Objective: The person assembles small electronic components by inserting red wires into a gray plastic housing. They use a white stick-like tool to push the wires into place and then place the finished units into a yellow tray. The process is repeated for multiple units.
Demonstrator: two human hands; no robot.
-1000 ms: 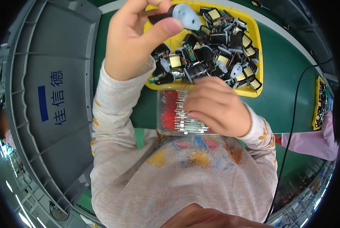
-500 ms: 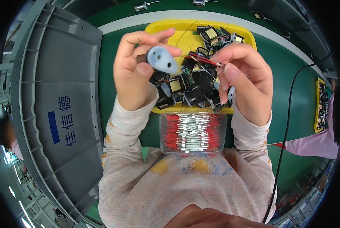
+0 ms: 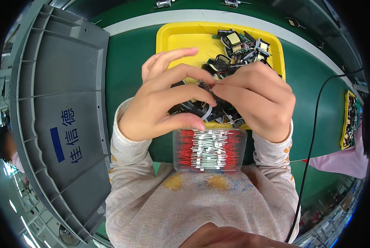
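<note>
Near the middle of the frame, a small dark part (image 3: 204,86) sits at the meeting fingertips of both hands, over a heap of black electronic units (image 3: 238,45); its shape is mostly hidden. The left hand (image 3: 168,99) arches in from the left, index and middle fingers bent toward that spot, thumb lower and apart, another finger raised; whether it grips anything I cannot tell. The right hand (image 3: 257,99) comes from the right with thumb and forefinger drawn close together at the same place, but what lies between them is too small to make out. Below the left thumb shows a black body with a pale rim (image 3: 207,112), held or lying loose, I cannot tell which. The heap fills much of a yellow tray (image 3: 179,37), whose upper left stays bare. Just below it, at the centre, a clear box (image 3: 243,151) holds rows of red and white leads (image 3: 209,149). A green table (image 3: 307,91) lies underneath. A grey crate (image 3: 69,70) stands at left; at right run a black cable (image 3: 315,124) and, beyond, another person's pink sleeve (image 3: 337,162) beside a second yellow tray (image 3: 344,142).
</note>
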